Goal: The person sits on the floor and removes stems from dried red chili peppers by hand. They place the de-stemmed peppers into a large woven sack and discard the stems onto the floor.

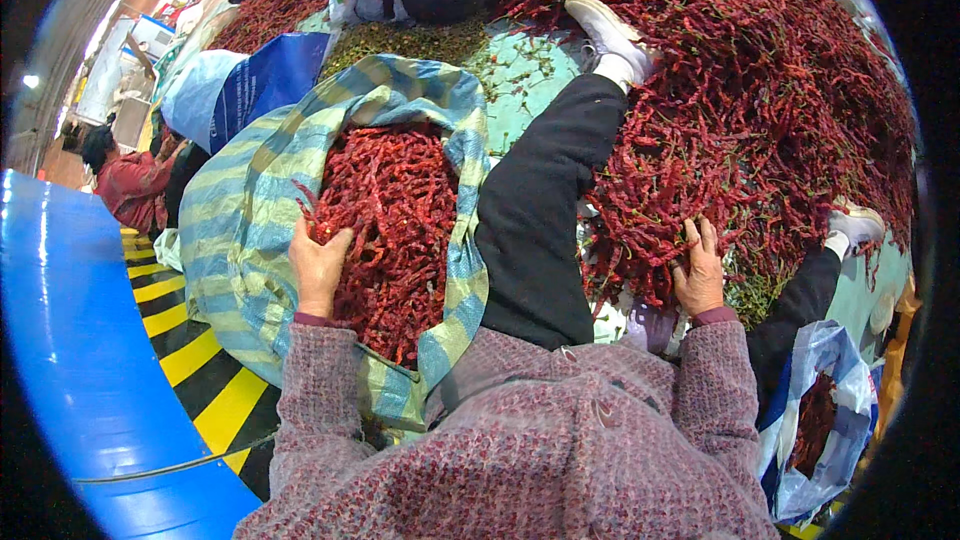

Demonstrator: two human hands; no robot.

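Note:
My left hand (320,262) is at the left inner side of a striped woven plastic sack (247,202), with dried red chilies at its raised fingers; part of its grip is hidden. Dried red chilies (397,232) fill the sack's wide mouth. On my right, a large heap of dried red chilies (720,112) spreads between and beyond my legs. My right hand (701,270) touches the near edge of that heap, its fingers slightly bent over the chilies. Whether it grips any cannot be told.
My black-trousered leg (547,195) lies between sack and heap. Green stems (525,71) are scattered on the pale green sheet. A white and blue sack (810,420) stands at lower right. Other people sit at the top and left. Yellow-black floor stripes (180,349) border a blue surface (90,345).

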